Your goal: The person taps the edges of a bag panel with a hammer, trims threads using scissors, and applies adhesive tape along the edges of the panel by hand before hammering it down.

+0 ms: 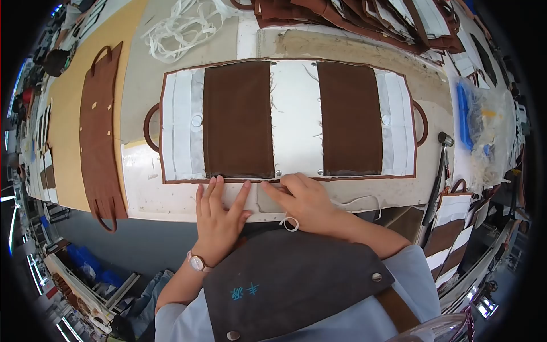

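Note:
A flat bag panel [295, 119] lies lengthwise before me, with brown edging, white lining, two dark brown patches and a handle at each end. My left hand [217, 221] rests with fingers spread, its fingertips on the panel's near edge. Close beside it, my right hand [307, 202] is bent, its index finger pointing along the same edge and the other fingers curled. A thin white strip [360, 200] trails to the right from beneath this hand, and a small loop of it hangs by the wrist. What the curled fingers pinch is partly hidden.
A brown panel with handles [101, 137] lies on yellow board at left. Tangled white strips [185, 28] sit at the back, near stacked brown pieces [353, 20]. At right are a hammer [441, 165], a clear plastic bag [490, 131] and hanging bag pieces [450, 228].

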Motion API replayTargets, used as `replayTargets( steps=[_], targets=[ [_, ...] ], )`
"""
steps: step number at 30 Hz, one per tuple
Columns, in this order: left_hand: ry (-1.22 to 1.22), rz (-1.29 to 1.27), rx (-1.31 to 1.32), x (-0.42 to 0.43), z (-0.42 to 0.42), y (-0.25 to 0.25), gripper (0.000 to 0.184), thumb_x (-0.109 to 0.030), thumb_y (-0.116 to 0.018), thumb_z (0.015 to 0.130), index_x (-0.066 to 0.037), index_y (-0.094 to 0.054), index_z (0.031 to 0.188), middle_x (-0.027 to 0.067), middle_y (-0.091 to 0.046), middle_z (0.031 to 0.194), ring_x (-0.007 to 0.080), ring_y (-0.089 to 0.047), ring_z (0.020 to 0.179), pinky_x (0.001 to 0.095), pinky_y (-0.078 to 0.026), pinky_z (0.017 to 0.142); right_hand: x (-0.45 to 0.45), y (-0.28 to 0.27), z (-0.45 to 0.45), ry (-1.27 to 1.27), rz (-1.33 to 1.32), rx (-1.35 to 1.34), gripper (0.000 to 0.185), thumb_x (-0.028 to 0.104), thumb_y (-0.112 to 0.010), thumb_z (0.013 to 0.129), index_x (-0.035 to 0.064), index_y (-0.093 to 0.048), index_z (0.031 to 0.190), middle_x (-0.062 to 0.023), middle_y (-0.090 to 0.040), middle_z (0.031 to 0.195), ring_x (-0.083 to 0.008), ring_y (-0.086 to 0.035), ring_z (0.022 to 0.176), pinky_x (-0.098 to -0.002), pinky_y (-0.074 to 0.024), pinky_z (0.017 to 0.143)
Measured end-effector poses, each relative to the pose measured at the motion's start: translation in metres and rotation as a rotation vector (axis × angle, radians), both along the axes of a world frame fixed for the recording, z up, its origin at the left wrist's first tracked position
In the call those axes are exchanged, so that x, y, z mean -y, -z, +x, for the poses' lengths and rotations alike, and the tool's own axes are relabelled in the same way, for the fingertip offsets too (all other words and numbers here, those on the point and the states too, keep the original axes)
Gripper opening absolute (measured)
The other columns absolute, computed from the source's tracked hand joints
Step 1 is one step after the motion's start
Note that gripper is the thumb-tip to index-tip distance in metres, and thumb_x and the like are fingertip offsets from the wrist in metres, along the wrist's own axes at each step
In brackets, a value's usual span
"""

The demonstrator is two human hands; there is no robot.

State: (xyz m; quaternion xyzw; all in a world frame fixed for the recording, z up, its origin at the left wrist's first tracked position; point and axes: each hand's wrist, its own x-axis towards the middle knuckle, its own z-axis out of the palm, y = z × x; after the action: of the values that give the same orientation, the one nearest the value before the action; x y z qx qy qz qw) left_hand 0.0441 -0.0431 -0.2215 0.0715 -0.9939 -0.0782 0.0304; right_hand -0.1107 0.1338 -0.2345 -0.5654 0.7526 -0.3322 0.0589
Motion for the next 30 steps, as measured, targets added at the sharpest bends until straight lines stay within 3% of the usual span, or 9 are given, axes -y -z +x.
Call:
replayTargets(
  steps=[5,8,11,17,21,25,27,29,30],
  targets=[
    [-0.033,-0.032,-0.009,-0.004,-0.004,0.000,0.053,-0.029,-0.069,0.086,-0.025,-0.057,0.138,0.0222,-0.047,0.135,0.0380,-0.047,0.128,0.0593,-0.031,0.110,0.009,-0.005,0.000,0.017,0.094,-0.067,0.049,0.009,-0.065,0.071,0.0014,-0.065,0.120,-0.0059,-0.052,0.088,-0.0204,-0.057,0.078,-0.0310,-0.0488,0.061],
    [-0.073,-0.198,0.050,-0.007,-0.012,-0.006,0.053,-0.025,-0.071,0.083,-0.027,-0.059,0.134,0.0163,-0.053,0.131,0.0320,-0.050,0.126,0.0625,-0.027,0.111,0.013,-0.006,0.000,0.002,0.149,-0.059,0.045,0.011,-0.065,0.073,-0.0004,-0.065,0.117,-0.0057,-0.052,0.088,-0.0201,-0.057,0.077,-0.0307,-0.0490,0.058],
    [-0.051,-0.260,0.000,-0.007,-0.013,-0.006,0.054,-0.024,-0.071,0.081,-0.022,-0.059,0.134,0.0120,-0.057,0.128,0.0269,-0.053,0.125,0.0661,-0.022,0.112,0.014,-0.007,-0.005,-0.027,0.134,-0.050,0.046,0.012,-0.065,0.075,-0.0011,-0.064,0.119,-0.0059,-0.053,0.087,-0.0200,-0.057,0.075,-0.0307,-0.0489,0.056],
    [-0.051,-0.258,0.082,-0.008,-0.014,-0.012,0.063,-0.030,-0.071,0.082,-0.007,-0.051,0.138,0.0122,-0.056,0.130,0.0257,-0.054,0.123,0.0682,-0.019,0.112,0.015,-0.007,0.001,-0.009,0.192,-0.117,0.051,0.011,-0.063,0.078,0.0010,-0.060,0.128,-0.0066,-0.054,0.086,-0.0200,-0.059,0.076,-0.0304,-0.0501,0.057],
    [-0.022,-0.260,0.090,-0.006,-0.020,-0.016,0.061,-0.032,-0.072,0.082,-0.008,-0.053,0.136,0.0120,-0.059,0.124,0.0254,-0.057,0.117,0.0662,-0.020,0.113,0.018,-0.013,0.006,0.019,0.315,-0.085,0.054,0.012,-0.064,0.078,0.0095,-0.061,0.132,-0.0093,-0.055,0.087,-0.0235,-0.061,0.074,-0.0333,-0.0516,0.063],
    [-0.022,-0.138,0.137,0.004,-0.021,-0.031,0.052,-0.033,-0.070,0.085,-0.011,-0.060,0.131,0.0118,-0.060,0.124,0.0288,-0.056,0.117,0.0684,-0.022,0.111,0.011,-0.029,-0.018,0.000,0.388,0.171,0.051,0.007,-0.058,0.083,0.0083,-0.058,0.134,-0.0144,-0.060,0.091,-0.0300,-0.065,0.079,-0.0407,-0.0529,0.069],
    [-0.033,-0.001,0.080,0.012,-0.017,-0.039,0.042,-0.021,-0.071,0.085,-0.013,-0.064,0.126,0.0120,-0.057,0.127,0.0338,-0.054,0.119,0.0599,-0.029,0.112,-0.012,-0.040,-0.030,0.102,0.328,0.309,0.048,0.002,-0.054,0.085,0.0058,-0.057,0.133,-0.0174,-0.064,0.096,-0.0342,-0.066,0.086,-0.0448,-0.0533,0.072],
    [-0.009,0.113,-0.060,0.028,-0.007,-0.033,0.039,-0.014,-0.070,0.085,-0.012,-0.066,0.123,0.0133,-0.056,0.129,0.0362,-0.053,0.120,0.0544,-0.033,0.111,-0.043,-0.044,-0.053,0.381,0.191,0.219,0.039,0.003,-0.053,0.089,0.0035,-0.060,0.128,-0.0207,-0.065,0.096,-0.0382,-0.065,0.088,-0.0463,-0.0526,0.078],
    [-0.030,0.106,-0.146,0.036,-0.003,-0.033,0.036,-0.005,-0.067,0.085,-0.010,-0.067,0.121,0.0157,-0.054,0.130,0.0385,-0.050,0.123,0.0465,-0.040,0.107,-0.064,-0.043,-0.069,0.502,0.109,0.186,0.034,0.005,-0.052,0.092,0.0025,-0.061,0.124,-0.0214,-0.064,0.094,-0.0389,-0.064,0.088,-0.0467,-0.0521,0.077]
  ],
)
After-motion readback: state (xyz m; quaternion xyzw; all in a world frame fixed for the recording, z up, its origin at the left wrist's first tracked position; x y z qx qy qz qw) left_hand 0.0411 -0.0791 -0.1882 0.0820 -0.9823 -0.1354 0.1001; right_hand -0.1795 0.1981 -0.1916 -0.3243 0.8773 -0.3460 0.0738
